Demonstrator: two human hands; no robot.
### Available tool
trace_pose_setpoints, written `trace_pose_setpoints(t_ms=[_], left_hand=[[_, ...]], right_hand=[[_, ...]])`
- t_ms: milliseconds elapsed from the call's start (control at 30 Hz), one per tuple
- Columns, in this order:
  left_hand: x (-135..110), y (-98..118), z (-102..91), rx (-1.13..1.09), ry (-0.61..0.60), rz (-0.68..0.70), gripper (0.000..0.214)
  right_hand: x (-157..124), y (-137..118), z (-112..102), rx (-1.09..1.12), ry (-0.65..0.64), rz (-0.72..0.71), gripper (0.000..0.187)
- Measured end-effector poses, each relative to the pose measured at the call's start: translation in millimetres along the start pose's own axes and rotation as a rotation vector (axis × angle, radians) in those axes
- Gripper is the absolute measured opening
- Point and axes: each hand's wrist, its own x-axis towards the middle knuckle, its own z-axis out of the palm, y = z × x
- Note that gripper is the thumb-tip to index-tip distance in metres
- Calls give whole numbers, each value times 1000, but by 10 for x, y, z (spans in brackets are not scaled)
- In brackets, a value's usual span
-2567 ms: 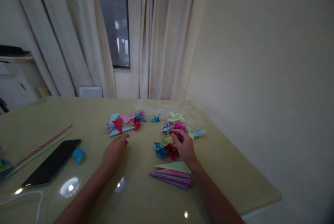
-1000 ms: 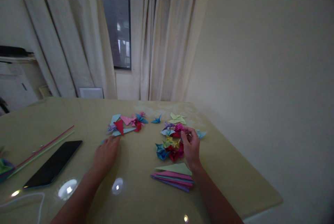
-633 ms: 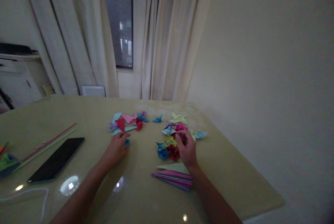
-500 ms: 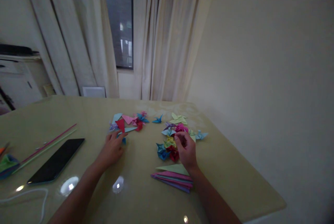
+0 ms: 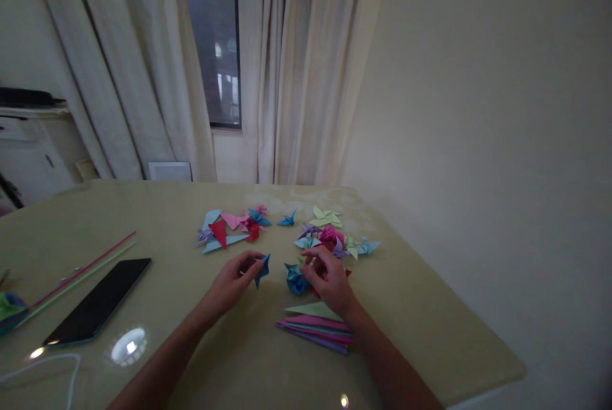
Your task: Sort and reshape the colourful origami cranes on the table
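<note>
My left hand (image 5: 236, 279) is closed on a blue folded paper piece (image 5: 262, 271), pinched between thumb and fingers just above the table. Curled over a cluster of folded paper shapes, my right hand (image 5: 329, 277) has its thumb and index finger slightly apart, with a bit of yellow paper showing behind them. Beside its fingertips sits a blue paper flower (image 5: 295, 279). The yellow and red shapes underneath are mostly hidden by this hand. A magenta paper flower (image 5: 331, 235) and a light blue paper crane (image 5: 368, 247) lie just beyond it.
Folded strips (image 5: 315, 332) lie fanned near my right wrist. Several pink, red and blue pieces (image 5: 234, 222) lie further back, left of a blue crane (image 5: 287, 219). On the left are a black phone (image 5: 98, 300), two thin sticks (image 5: 86, 270) and a white cable (image 5: 71, 368).
My left hand has picked up the blue piece from beside the left group and moved right with it. My right hand has shifted slightly left and down, its thumb and finger parting.
</note>
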Motion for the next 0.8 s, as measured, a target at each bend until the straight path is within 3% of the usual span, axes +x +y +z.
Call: trace_pose_setpoints(t_ms=[67,133,233,333,433,500,667,800], left_hand=[[-87,121,187,-65,-111,24,50],[-169,220,324,-97,-192,42,47],[-225,295,398,-128,-234,63,47],[-189,224,331,-66,-158,68,50],[-119,13,211,154,10,123,47],[-90,-141,156,306,53,195,43],[-95,-345,183,465,-19,268,42],[-16,-403,234,632,53,293,43]], right_hand=[[-35,-30,43,65,-131,37,38],[-66,-73,87,64,-216,29,33],[-73,-122,113,40,-228,-13,31],[-12,-104,48,111,-93,29,34],[89,-32,-107,135,114,72,34],[146,22,-226,101,198,76,34],[179,128,-407,-43,81,61,28],[157,151,-418,-173,8,22,23]])
